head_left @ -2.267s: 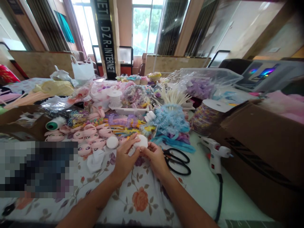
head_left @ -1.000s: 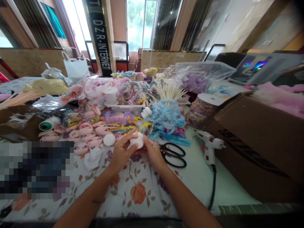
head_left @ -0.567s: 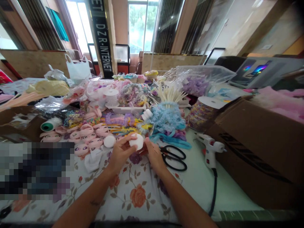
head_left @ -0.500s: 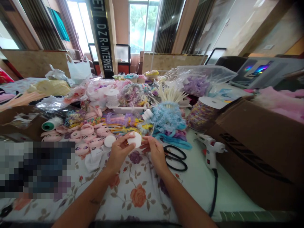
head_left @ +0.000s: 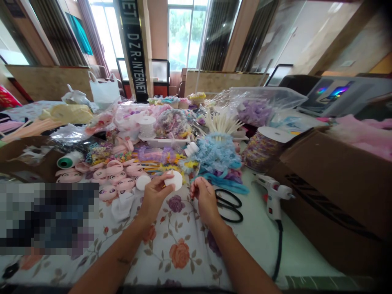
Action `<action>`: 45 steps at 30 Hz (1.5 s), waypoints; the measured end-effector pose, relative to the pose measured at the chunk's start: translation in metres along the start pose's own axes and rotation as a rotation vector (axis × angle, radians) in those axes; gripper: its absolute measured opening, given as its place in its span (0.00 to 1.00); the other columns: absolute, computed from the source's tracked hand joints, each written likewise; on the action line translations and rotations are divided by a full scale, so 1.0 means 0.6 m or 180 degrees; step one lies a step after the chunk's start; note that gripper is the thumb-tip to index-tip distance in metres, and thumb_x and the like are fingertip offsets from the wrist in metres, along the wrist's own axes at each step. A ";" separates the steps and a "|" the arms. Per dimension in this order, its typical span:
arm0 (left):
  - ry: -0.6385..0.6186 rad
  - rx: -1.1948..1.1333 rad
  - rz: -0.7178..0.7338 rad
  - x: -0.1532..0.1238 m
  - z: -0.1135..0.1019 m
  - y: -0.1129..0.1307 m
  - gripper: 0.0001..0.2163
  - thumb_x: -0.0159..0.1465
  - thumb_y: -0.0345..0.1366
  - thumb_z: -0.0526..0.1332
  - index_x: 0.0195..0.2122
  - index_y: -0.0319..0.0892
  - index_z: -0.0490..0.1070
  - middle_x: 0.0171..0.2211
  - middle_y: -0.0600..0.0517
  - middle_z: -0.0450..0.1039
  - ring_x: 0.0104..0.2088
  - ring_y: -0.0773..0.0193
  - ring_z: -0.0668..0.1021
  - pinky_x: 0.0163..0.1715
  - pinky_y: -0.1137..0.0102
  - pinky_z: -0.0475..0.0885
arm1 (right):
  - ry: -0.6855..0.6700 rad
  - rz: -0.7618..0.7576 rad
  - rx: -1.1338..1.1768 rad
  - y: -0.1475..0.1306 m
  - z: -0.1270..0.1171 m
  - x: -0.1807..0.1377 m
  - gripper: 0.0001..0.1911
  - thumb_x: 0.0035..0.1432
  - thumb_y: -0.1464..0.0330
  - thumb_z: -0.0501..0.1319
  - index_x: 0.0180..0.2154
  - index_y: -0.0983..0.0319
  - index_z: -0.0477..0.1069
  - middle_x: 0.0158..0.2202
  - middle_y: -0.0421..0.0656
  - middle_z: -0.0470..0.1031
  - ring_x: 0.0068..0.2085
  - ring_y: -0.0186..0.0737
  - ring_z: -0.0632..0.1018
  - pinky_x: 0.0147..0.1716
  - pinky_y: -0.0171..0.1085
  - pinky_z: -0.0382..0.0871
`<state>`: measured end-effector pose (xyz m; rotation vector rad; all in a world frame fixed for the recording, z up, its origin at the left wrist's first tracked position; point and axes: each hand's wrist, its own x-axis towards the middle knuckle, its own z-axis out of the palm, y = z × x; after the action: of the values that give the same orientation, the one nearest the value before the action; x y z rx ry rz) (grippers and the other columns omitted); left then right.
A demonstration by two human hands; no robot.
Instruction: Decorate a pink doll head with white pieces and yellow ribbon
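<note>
Left hand (head_left: 155,192) pinches a white round disc (head_left: 174,181) between thumb and fingers, while the right hand (head_left: 206,199) is just beside it but apart, fingers curled inward; whether those fingers hold anything small cannot be told. The disc is raised above the floral tablecloth (head_left: 163,245), back from the middle of the near edge of the table (head_left: 254,245), tilted so that its flat face shows. That face looks plain and smooth, with nothing visibly fixed to it, so this side seems unworked; the underside is hidden, and how much is left to do on it cannot be read. A second white disc (head_left: 143,182) lies loose near the left hand, beside pink long-eared doll heads (head_left: 117,176) whose faces already bear eyes. Crumpled white fabric (head_left: 121,207), soft and thin, lies closer to the near edge. Toward the far edge, a frilly light-blue bundle (head_left: 214,154) of gauzy ruffles sits below a spray of slender cream stems (head_left: 222,123). Toward the right edge, scissors (head_left: 227,214) with black looped handles lie just beyond the right hand, then a white plastic glue gun (head_left: 275,200) with a dark cord, untouched, and a stiff-sided brown cardboard box (head_left: 330,220).
</note>
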<state>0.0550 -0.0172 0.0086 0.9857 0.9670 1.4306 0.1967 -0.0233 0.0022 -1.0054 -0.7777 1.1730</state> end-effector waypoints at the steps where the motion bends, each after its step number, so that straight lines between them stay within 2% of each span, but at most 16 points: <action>1: -0.0010 -0.0054 -0.0054 0.000 0.000 -0.001 0.13 0.47 0.33 0.69 0.35 0.42 0.77 0.41 0.48 0.77 0.46 0.56 0.76 0.47 0.64 0.70 | -0.0051 0.0000 -0.0027 0.000 0.000 0.000 0.15 0.53 0.61 0.59 0.19 0.61 0.62 0.16 0.33 0.64 0.17 0.28 0.64 0.16 0.28 0.56; 7: -0.0038 -0.0260 -0.0257 0.005 -0.007 -0.009 0.15 0.46 0.32 0.70 0.36 0.41 0.77 0.41 0.49 0.78 0.42 0.60 0.78 0.44 0.66 0.71 | -0.0297 -0.0049 -0.0326 -0.006 -0.003 -0.002 0.12 0.50 0.61 0.65 0.26 0.64 0.74 0.28 0.44 0.77 0.26 0.33 0.73 0.21 0.30 0.64; 11: -0.0117 -0.0060 -0.0021 0.000 -0.004 -0.004 0.13 0.47 0.32 0.69 0.36 0.41 0.77 0.44 0.47 0.77 0.46 0.56 0.77 0.46 0.64 0.71 | -0.0163 0.0023 -0.0081 -0.005 -0.005 -0.001 0.11 0.46 0.62 0.68 0.29 0.63 0.75 0.29 0.43 0.77 0.27 0.34 0.74 0.22 0.31 0.67; 15: -0.0385 0.0428 0.0351 -0.013 0.004 0.001 0.11 0.50 0.31 0.67 0.36 0.40 0.77 0.50 0.45 0.73 0.52 0.53 0.74 0.48 0.64 0.71 | -0.0644 0.0334 0.0002 -0.004 -0.002 -0.005 0.17 0.47 0.58 0.67 0.38 0.61 0.76 0.34 0.42 0.77 0.32 0.38 0.76 0.27 0.35 0.73; 18: -0.0507 0.0806 0.0510 -0.018 0.005 -0.003 0.11 0.52 0.30 0.64 0.38 0.40 0.78 0.52 0.44 0.72 0.52 0.53 0.73 0.48 0.63 0.72 | -0.0788 0.0298 -0.0206 -0.003 -0.001 -0.008 0.16 0.48 0.58 0.67 0.36 0.62 0.77 0.33 0.42 0.77 0.32 0.38 0.76 0.30 0.35 0.74; 25: -0.0558 0.1132 0.0640 -0.017 0.002 -0.015 0.12 0.54 0.31 0.62 0.40 0.41 0.77 0.50 0.44 0.74 0.50 0.54 0.75 0.48 0.63 0.73 | -0.0709 0.0205 -0.0243 -0.003 -0.002 -0.010 0.15 0.47 0.60 0.68 0.36 0.62 0.79 0.31 0.41 0.79 0.30 0.38 0.76 0.29 0.36 0.74; 31: -0.0559 0.1126 0.0619 -0.020 0.003 -0.013 0.12 0.55 0.32 0.62 0.40 0.41 0.77 0.51 0.43 0.73 0.50 0.54 0.75 0.46 0.64 0.74 | -0.0610 0.0203 -0.0228 -0.008 0.000 -0.012 0.12 0.45 0.60 0.68 0.30 0.62 0.79 0.26 0.39 0.78 0.26 0.36 0.75 0.27 0.35 0.73; 37: -0.0551 0.1304 0.0959 -0.024 0.004 -0.012 0.11 0.56 0.34 0.63 0.40 0.45 0.77 0.57 0.45 0.66 0.57 0.52 0.69 0.50 0.61 0.72 | -0.0503 0.0212 -0.0252 -0.011 0.001 -0.012 0.15 0.45 0.59 0.68 0.31 0.63 0.79 0.27 0.41 0.78 0.27 0.37 0.76 0.28 0.35 0.73; 45: -0.0577 0.1705 0.1478 -0.012 -0.004 -0.027 0.11 0.58 0.35 0.62 0.43 0.50 0.77 0.54 0.48 0.69 0.54 0.55 0.71 0.55 0.58 0.65 | -0.0339 0.0291 -0.0132 -0.009 0.000 -0.010 0.14 0.44 0.60 0.69 0.33 0.62 0.79 0.28 0.41 0.78 0.27 0.36 0.76 0.28 0.35 0.73</action>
<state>0.0582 -0.0236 -0.0076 1.7974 1.0514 1.4428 0.1971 -0.0297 0.0076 -1.0281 -0.8505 1.3021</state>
